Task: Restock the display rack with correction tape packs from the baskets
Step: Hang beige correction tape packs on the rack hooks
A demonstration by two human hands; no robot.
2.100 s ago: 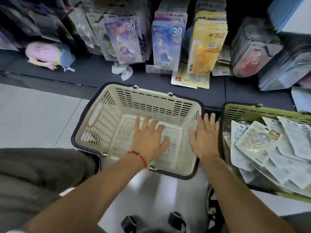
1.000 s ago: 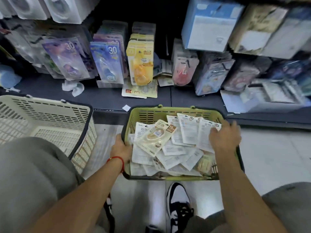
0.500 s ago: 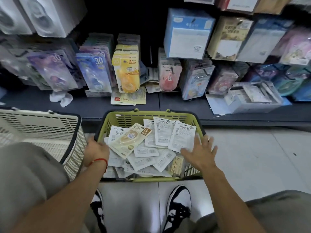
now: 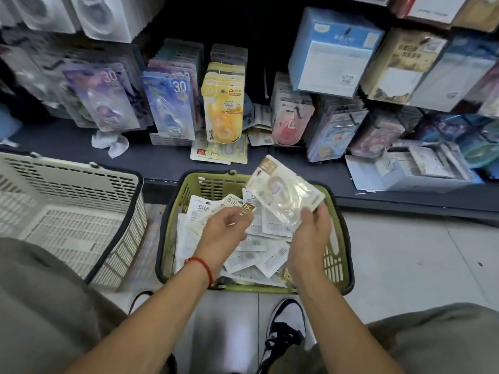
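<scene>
Obs.: my right hand [image 4: 307, 233] pinches one correction tape pack [image 4: 283, 194] by its lower corner, thumb and fingertips closed on the edge, palm below it. The pack is lifted clear above the green basket [image 4: 343, 268], tilted, with its long axis running up and to the left from my fingers toward the rack [image 4: 224, 103]. The brown-labelled header end is the far end, nearest the shelf; the end I hold is nearest me.

My left hand [image 4: 225, 228] is down in the basket, fingers curled onto a second pack [image 4: 237, 205] lying on top of the loose pile [image 4: 253, 252]. I cannot tell whether it is lifted or just gripped in place. The two packs are near each other, the raised one to the right and above.

The cream basket [image 4: 67, 211] stands to my left, nothing visible in it.

Judgement: the hanging rows lie straight ahead and above the basket's far rim, so the right hand is the nearer one to deliver. The header end already leads toward the rack, so little turning should be needed; the pack mainly needs squaring to the row it joins. Which hook or row matches this pack I cannot make out. Risk: a corner pinch on slick film may let the pack swing or slip.
</scene>
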